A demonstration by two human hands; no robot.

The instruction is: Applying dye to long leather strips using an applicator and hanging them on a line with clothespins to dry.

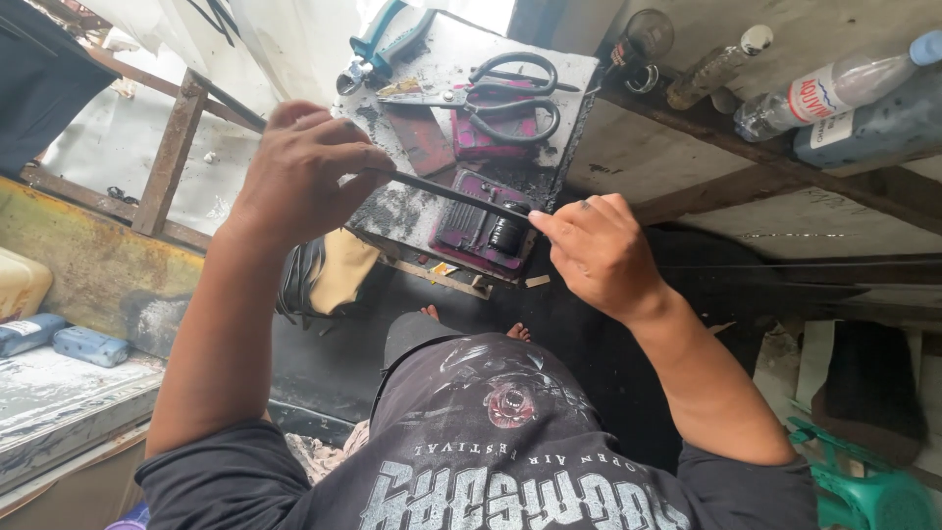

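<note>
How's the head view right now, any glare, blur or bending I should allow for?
Head view: daylight blows out the white sheet at top; the left hand, right hand and thin black strip between them are sharp and evenly lit; the wide lens bends the edges, and the bottles look slightly soft.

Workshop interior, daylight from above through pale sheeting (294, 39); rusted metal frame (167, 157) at left; stained concrete ledge (687, 147) at right carrying a clear plastic bottle (834, 93); dark, soiled floor (324, 353) below; green plastic chair (863, 496) at lower right; worn painted bench (59, 402) at lower left.
</note>
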